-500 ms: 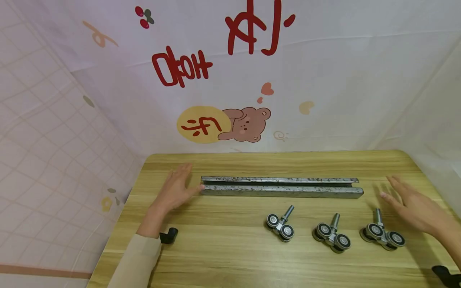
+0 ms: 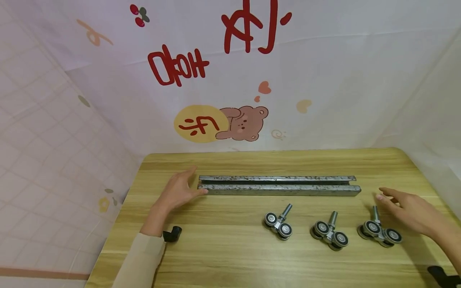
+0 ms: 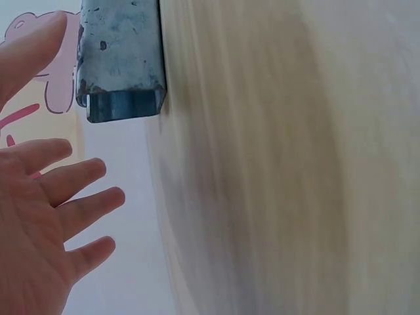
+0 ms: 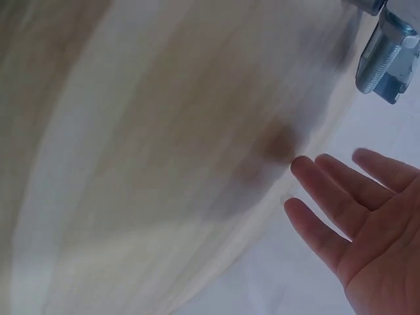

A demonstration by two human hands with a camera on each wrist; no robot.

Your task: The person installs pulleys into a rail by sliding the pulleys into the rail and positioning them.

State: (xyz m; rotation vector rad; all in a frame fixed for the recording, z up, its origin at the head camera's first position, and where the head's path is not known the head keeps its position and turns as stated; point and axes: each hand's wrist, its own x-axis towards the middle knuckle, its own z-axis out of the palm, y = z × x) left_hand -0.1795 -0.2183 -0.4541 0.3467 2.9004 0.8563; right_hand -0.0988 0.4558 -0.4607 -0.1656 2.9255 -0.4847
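A slotted grey metal rail (image 2: 279, 190) with worn, speckled edges lies lengthwise across the wooden table. Around its left end, my left hand (image 2: 176, 191) is spread, with the thumb overlapping the rail's front corner in the head view. The left wrist view shows the hollow rail end (image 3: 121, 52) between thumb and straight fingers (image 3: 79, 180). Beyond the rail's right end, my right hand (image 2: 414, 210) hovers with relaxed fingers, holding nothing. Nearest to it is a roller trolley (image 2: 379, 232) with a threaded bolt, its bolt end (image 4: 380, 65) showing in the right wrist view.
Two similar trolleys, one in the middle (image 2: 328, 235) and one to the left (image 2: 279, 226), lie in front of the rail, bolts pointing away. A printed white curtain (image 2: 324, 72) hangs behind the table's far edge (image 2: 273, 153). Black wrist mounts (image 2: 173, 234) sit by both forearms.
My left hand has shifted right, bringing its thumb over the rail's end. The right hand has come slightly left and lower, its fingers a little more bent. Rail and trolleys stay put.
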